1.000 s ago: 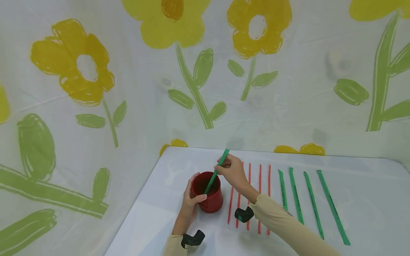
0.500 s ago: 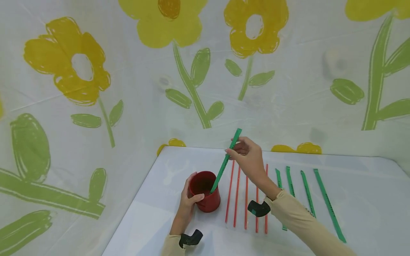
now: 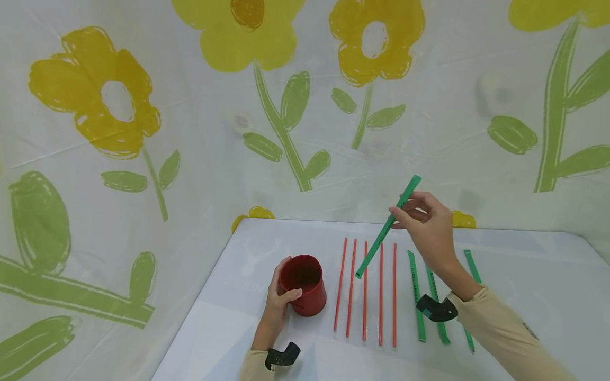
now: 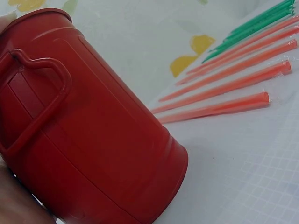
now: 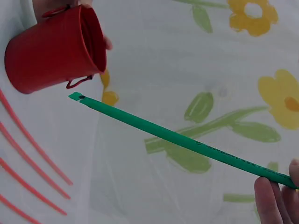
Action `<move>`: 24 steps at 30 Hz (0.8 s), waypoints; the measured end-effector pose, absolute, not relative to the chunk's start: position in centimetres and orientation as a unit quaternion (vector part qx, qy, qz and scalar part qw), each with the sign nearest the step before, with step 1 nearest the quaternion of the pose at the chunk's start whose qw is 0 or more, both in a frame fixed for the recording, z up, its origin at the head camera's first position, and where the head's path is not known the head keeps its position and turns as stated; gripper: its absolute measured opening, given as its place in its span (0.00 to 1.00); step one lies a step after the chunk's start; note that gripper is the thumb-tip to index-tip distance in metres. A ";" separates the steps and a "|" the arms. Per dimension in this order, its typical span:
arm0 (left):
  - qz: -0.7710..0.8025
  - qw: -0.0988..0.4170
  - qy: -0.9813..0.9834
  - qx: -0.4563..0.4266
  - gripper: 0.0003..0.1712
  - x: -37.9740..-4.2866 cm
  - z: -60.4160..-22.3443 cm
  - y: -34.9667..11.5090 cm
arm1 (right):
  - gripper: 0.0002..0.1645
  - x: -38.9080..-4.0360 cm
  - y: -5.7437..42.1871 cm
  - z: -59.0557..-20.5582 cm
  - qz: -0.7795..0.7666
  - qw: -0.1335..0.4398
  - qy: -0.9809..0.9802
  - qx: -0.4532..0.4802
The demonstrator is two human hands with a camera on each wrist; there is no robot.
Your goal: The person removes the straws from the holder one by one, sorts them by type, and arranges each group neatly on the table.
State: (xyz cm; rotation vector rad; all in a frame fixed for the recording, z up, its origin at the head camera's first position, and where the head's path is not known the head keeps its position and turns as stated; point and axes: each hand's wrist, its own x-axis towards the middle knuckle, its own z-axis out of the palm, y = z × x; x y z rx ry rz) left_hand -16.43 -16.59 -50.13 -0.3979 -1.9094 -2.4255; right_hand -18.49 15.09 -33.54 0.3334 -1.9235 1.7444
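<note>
A red metal pail (image 3: pixel 312 302) with small loop handles stands on the white table, its mouth tipped slightly in the head view. My left hand (image 3: pixel 276 307) grips it from the left side, thumb near the front of the rim. In the left wrist view, the pail's side (image 4: pixel 107 135) fills much of the picture. My right hand (image 3: pixel 432 228) pinches a green paper-wrapped straw (image 3: pixel 378 242) near its upper end. That straw slants down and left in the air above the red straws. Its lower end (image 5: pixel 77 96) appears just beside the pail's rim in the right wrist view.
Several red straws (image 3: pixel 365 296) in clear wrappers lie in a row right of the pail. Farther right, more green wrapped straws (image 3: pixel 416 296) lie on the table, partly hidden by my right forearm. A flower-printed curtain (image 3: pixel 200 159) hangs behind and to the left.
The green straw has come up out of the pail and travelled right with my right hand. My left hand keeps its hold on the pail.
</note>
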 end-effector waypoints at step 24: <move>-0.788 0.013 -0.603 -0.124 0.44 -16.4 -50.0 -16.6 | 0.19 -17.2 24.2 -35.9 0.555 0.231 -0.799 0.023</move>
